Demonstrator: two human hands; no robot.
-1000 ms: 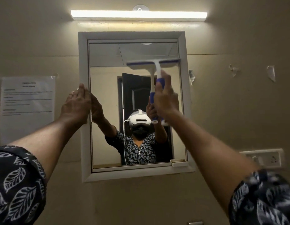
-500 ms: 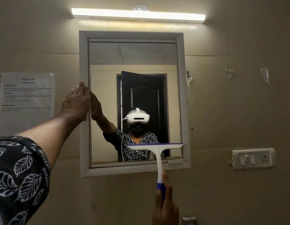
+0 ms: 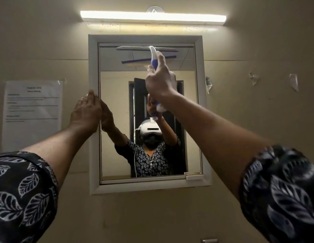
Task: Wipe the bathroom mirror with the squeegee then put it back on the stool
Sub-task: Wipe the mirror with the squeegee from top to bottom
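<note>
Holding the squeegee (image 3: 153, 57) up high against the mirror (image 3: 117, 102), near the top edge of the glass and a bit right of the middle. Pointing its handle down toward the person and its blade end up, with the handle leaning a little. Running its long wiping bar flat from side to side, just under the top of the frame (image 3: 93, 67). Looking white on the bar and the neck, and purple-blue on the grip. Showing a second bar just below in the glass, purple along its edge, being the squeegee's own reflection. Wrapping the right hand (image 3: 160, 81) tight around the purple grip, fingers curled closed, with one finger lying straight up along the neck. Sticking out a small white end of the handle below that hand. Reaching the left hand (image 3: 86, 111) up to the left edge of the mirror, about halfway up. Laying it flat, fingers close together and pointing up, pressing on the frame where it meets the glass. Wearing dark sleeves (image 3: 21, 193) with white leaf shapes on both arms. Glowing above the mirror, a long light bar (image 3: 152, 18). Hanging on the wall (image 3: 258, 120) to the left of the mirror, a white paper sheet (image 3: 32, 113) with small words, too blurry for reading. Sticking to the wall on the right side, a few little bits of tape (image 3: 294, 81).
</note>
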